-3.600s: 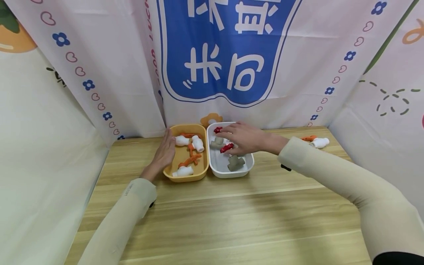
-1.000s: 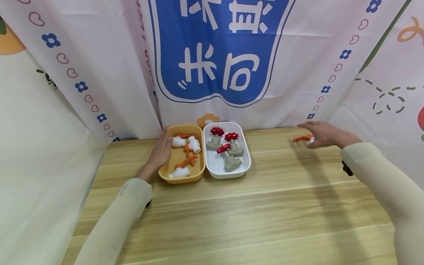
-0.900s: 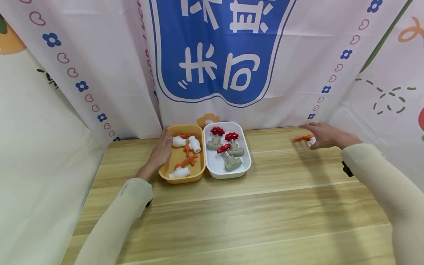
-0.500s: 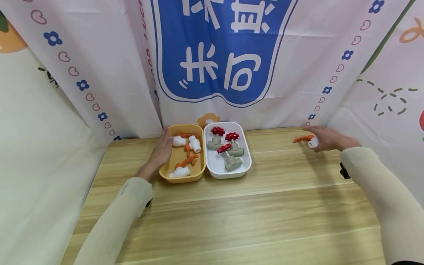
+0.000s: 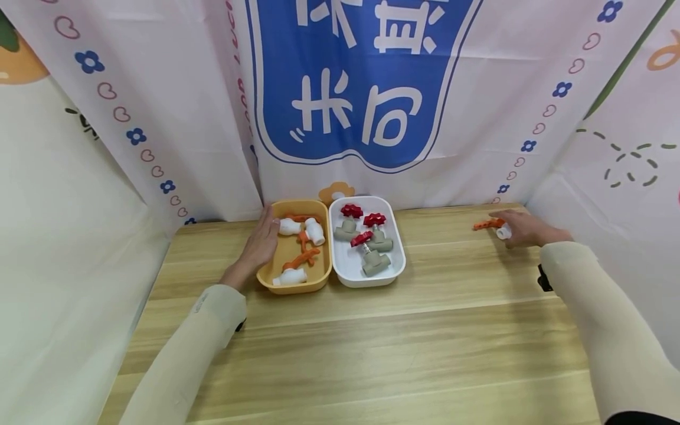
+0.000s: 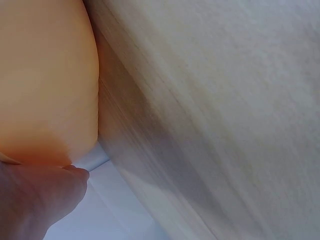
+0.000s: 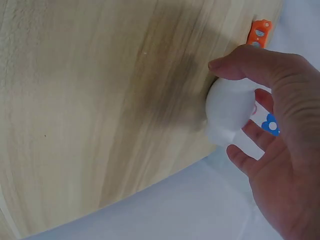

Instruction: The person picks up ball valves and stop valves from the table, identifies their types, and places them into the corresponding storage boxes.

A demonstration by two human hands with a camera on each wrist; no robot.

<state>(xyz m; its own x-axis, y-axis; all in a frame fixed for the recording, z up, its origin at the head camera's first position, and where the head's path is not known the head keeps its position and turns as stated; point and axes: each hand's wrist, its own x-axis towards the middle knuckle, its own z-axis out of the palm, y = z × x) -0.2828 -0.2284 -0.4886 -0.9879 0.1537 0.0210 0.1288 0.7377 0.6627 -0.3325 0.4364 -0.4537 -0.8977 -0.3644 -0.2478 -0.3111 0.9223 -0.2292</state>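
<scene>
At the far right of the table, my right hand (image 5: 526,229) has its thumb and fingers curled round a ball valve (image 7: 227,107) with a white body and an orange lever handle. In the right wrist view, the thumb crosses one side of the white body and the fingertips reach the other; the palm hides part of it. My left hand (image 5: 260,239) lies with straight fingers against the left wall of a yellow tray (image 5: 280,248). Inside that tray are three more white ball valves, one of them (image 5: 291,277) near the front end.
A white tray (image 5: 347,268) stands right beside the yellow one, holding three grey valves with red handwheels, such as the front valve (image 5: 375,262). Behind the wooden table (image 5: 372,348) hangs a printed cloth (image 5: 467,147); more cloth lines both sides.
The right hand has left the white tray, moved right over the ball valve, then come down and closed its fingers round it. The left hand stays at the yellow tray.
</scene>
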